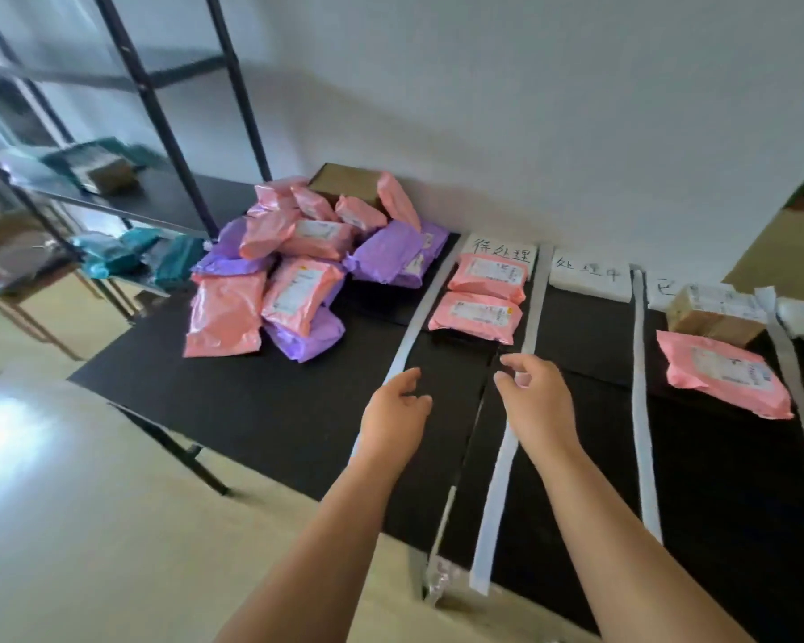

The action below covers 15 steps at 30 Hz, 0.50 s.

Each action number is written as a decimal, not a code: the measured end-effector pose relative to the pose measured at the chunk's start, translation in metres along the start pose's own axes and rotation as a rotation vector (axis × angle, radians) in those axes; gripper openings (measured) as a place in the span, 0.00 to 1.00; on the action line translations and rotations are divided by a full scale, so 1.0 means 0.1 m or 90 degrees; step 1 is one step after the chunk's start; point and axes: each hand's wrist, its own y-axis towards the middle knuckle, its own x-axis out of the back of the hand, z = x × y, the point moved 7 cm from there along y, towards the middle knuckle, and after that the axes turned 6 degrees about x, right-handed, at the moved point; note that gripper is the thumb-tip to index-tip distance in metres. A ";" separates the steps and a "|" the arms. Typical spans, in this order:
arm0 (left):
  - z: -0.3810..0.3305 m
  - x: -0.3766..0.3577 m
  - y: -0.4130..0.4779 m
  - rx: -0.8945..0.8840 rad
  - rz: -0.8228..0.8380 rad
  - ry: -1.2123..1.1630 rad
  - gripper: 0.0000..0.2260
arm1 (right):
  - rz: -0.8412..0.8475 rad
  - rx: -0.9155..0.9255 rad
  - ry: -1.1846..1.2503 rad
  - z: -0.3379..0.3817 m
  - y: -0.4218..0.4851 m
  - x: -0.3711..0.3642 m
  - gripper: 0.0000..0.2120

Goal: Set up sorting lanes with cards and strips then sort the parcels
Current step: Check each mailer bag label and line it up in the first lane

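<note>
Table (261,410): black; its right end was cut off.
Parcel pile (298,266): pink and purple, heaped far left; labels blurred.
Third card (660,290): half hidden behind a brown box (711,320).
Left hand (398,406): fingers loosely curled, empty, over first strip (430,299).
Right hand (532,401): fingers loosely curled, empty, hid part of second strip (493,503).

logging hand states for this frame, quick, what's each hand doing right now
Left hand: open, fingers relaxed, holding nothing.
Right hand: open, fingers loosely curled over a white strip, gripping nothing.
</note>
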 end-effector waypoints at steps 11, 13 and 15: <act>0.86 2.07 -0.09 0.048 -0.164 -0.124 0.20 | 0.146 0.079 0.042 1.21 -0.55 -1.82 0.13; 0.94 2.29 0.00 0.059 -0.180 -0.128 0.19 | 0.163 0.080 0.041 1.32 -0.50 -2.09 0.13; 1.01 2.47 0.14 0.072 -0.187 -0.124 0.19 | 0.170 0.077 0.043 1.42 -0.41 -2.35 0.11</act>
